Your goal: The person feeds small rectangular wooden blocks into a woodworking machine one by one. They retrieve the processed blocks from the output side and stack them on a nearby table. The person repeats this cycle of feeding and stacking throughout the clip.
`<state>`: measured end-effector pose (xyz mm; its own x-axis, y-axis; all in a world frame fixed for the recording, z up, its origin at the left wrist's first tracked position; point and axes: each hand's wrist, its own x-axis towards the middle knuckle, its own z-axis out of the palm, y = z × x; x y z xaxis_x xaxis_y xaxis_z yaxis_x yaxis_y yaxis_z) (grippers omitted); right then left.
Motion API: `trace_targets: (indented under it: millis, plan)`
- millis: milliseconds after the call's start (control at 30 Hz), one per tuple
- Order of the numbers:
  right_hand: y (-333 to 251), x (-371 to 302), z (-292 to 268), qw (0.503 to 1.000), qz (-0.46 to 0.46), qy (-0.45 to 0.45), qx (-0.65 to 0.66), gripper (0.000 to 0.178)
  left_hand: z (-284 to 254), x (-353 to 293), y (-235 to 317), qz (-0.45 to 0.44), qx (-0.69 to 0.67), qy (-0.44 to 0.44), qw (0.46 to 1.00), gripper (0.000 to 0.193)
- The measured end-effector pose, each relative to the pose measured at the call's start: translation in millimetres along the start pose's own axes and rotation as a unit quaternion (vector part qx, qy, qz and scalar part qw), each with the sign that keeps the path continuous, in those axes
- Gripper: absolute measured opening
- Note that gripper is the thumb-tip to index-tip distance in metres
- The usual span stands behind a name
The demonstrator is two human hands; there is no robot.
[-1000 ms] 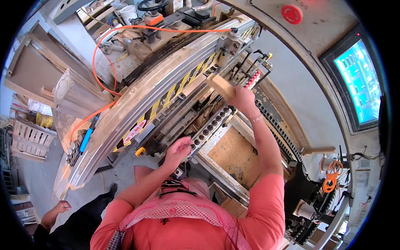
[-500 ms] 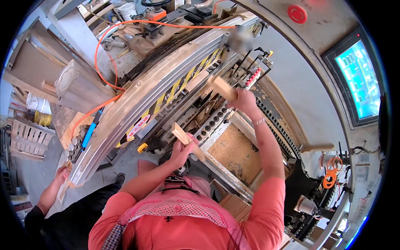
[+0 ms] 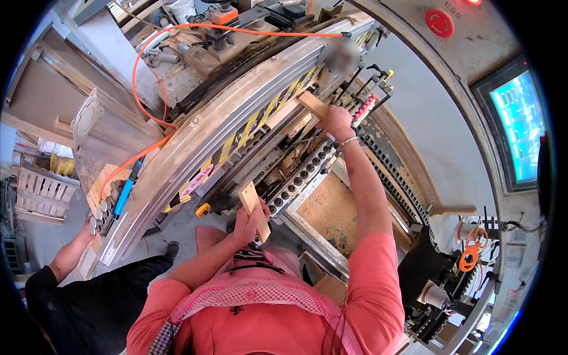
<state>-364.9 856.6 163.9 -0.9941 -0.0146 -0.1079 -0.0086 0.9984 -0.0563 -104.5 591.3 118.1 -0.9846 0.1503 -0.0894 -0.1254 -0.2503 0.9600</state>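
Note:
In my left hand (image 3: 245,227) is a short flat wooden strip (image 3: 251,200) with small holes in its broad face. The fingers wrap round its lower part, close in front of my apron. Further off, my right hand (image 3: 336,123) grips a second wooden block (image 3: 313,105) by its near end. That block's far end lies over the machine's rail, beside a pale wooden piece (image 3: 283,113) there; whether they touch I cannot tell. Below my right forearm stands a white-edged bin of sawdust (image 3: 329,208).
A row of black round cups (image 3: 303,175) runs along the machine. Beyond is a long metal beam (image 3: 195,127) with yellow-black stripes. A control panel with screen (image 3: 517,125) and red stop button (image 3: 439,22) stands right. At left, a co-worker's hand (image 3: 86,232) is by the beam's end.
My left hand has turned its strip so the holed face shows. My right hand has moved its block a little further away toward the rail. The co-worker's hand has shifted slightly upward.

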Motion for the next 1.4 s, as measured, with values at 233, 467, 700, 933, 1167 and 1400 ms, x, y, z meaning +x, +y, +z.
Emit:
trace_targets:
  millis: [233, 467, 700, 933, 1167, 1400]
  plan:
    - [10, -3, 3, 0.998, -0.005, 0.043, 0.043, 0.040, -6, 2, -6, -0.032, -0.011, -0.016, 0.999, 0.028]
    - [7, 0, 1, 0.999, -0.023, 0.041, 0.023, 0.037, -4, 2, -5, -0.024, 0.013, -0.020, 0.999, 0.026]
    - [2, 12, 4, 0.998, -0.037, 0.050, -0.014, 0.031, -6, 4, -6, -0.031, -0.015, -0.022, 0.999, 0.027]
    - [-5, 15, 4, 0.999, -0.027, 0.027, -0.008, 0.041, -1, 5, 3, -0.058, -0.039, -0.023, 0.997, 0.033]
    - [-14, 18, -3, 0.999, -0.008, 0.032, -0.001, 0.040, -4, 5, -3, -0.052, -0.040, -0.018, 0.998, 0.035]
    - [-15, 16, -1, 0.999, 0.006, 0.042, 0.007, 0.039, -3, 5, 2, -0.045, -0.029, -0.025, 0.998, 0.031]
